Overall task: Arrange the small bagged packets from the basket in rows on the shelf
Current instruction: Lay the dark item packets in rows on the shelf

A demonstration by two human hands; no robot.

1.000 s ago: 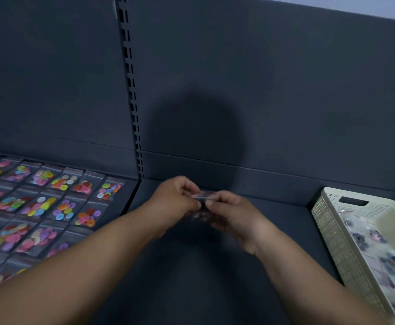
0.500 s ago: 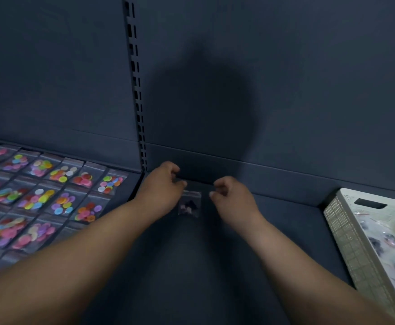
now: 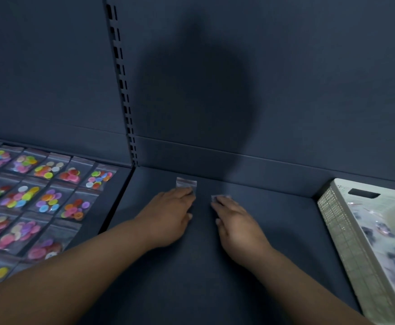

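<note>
Two small clear bagged packets lie near the back of the dark shelf (image 3: 191, 266). My left hand (image 3: 170, 212) rests flat on one packet (image 3: 186, 183), whose top strip shows beyond my fingertips. My right hand (image 3: 235, 221) lies flat on the other packet (image 3: 220, 197), of which only a top edge shows. Both hands have straight fingers pressing down. The white basket (image 3: 339, 231) stands at the right with several packets of dark pieces inside.
The neighbouring shelf section at the left holds several rows of packets with coloured discs (image 3: 48, 202). A slotted upright post (image 3: 123, 90) divides the two sections. The dark back wall rises right behind the packets.
Both hands held packets together in the air, then lowered them to the shelf. They have moved apart and now lie flat, each on its own packet. The view shifted closer.
</note>
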